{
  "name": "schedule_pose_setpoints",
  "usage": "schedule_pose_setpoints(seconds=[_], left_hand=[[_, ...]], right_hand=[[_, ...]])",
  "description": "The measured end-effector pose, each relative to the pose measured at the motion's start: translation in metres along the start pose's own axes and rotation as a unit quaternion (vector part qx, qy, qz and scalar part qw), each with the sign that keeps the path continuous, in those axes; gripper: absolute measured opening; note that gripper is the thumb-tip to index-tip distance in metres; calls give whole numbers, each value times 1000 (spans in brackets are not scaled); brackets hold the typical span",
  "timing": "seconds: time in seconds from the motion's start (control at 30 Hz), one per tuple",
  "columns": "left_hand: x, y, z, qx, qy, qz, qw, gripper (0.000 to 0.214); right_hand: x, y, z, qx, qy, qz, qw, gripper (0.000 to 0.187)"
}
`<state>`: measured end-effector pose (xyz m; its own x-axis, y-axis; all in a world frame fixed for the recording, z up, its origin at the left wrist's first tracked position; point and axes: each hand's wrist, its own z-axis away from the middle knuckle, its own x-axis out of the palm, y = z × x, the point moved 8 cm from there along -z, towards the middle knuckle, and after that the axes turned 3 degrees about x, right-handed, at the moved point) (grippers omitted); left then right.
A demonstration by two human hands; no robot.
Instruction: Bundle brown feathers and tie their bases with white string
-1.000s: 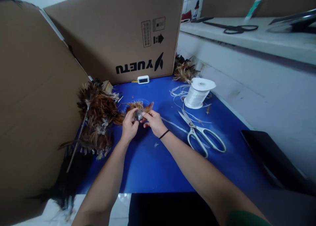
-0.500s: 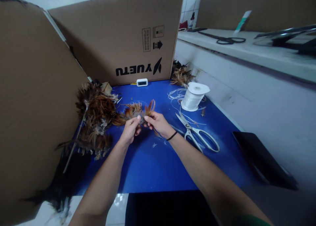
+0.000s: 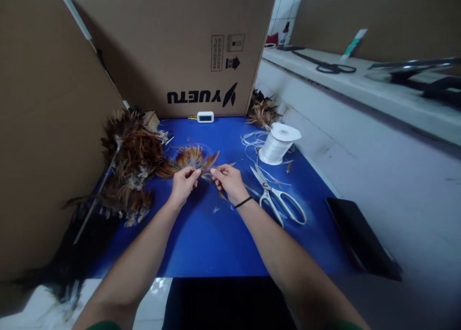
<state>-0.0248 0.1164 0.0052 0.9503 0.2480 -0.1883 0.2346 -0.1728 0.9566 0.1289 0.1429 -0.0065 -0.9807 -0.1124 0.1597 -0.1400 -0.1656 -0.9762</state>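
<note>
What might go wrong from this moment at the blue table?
1. The scissors lie close to the wrist of the right hand, which might knock them.
2. Loose cord lies in loops beside the white spool and could tangle.
3. The left hand pinches the feather bunch narrowly, so feathers might slip.

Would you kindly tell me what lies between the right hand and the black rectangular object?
Metal scissors and a pale strand lie between the right hand and that object, in the head view.
</note>
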Motion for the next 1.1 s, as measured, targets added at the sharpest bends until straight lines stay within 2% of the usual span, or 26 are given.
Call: schedule_pose_setpoints(seconds=[0.13, 0.3, 0.47, 0.7, 0.93, 1.1], left_hand=[[-3, 10, 2, 64, 36, -89, 993, 23], [5, 17, 5, 108, 22, -117, 987, 17], [8, 10, 5, 56, 2, -79, 995, 24], [3, -8, 1, -15, 21, 50, 998, 28], [7, -10, 1, -19, 22, 70, 997, 26], [8, -12, 2, -35, 39, 82, 995, 25]], right_hand=[[12, 2, 5, -5, -40, 9, 999, 23], [14, 10, 0, -6, -37, -35, 999, 25], [12, 13, -6, -13, -27, -47, 998, 20], [17, 16, -6, -16, -43, -57, 997, 14], [20, 14, -6, -32, -45, -52, 997, 22], [18, 15, -7, -40, -31, -62, 997, 21]])
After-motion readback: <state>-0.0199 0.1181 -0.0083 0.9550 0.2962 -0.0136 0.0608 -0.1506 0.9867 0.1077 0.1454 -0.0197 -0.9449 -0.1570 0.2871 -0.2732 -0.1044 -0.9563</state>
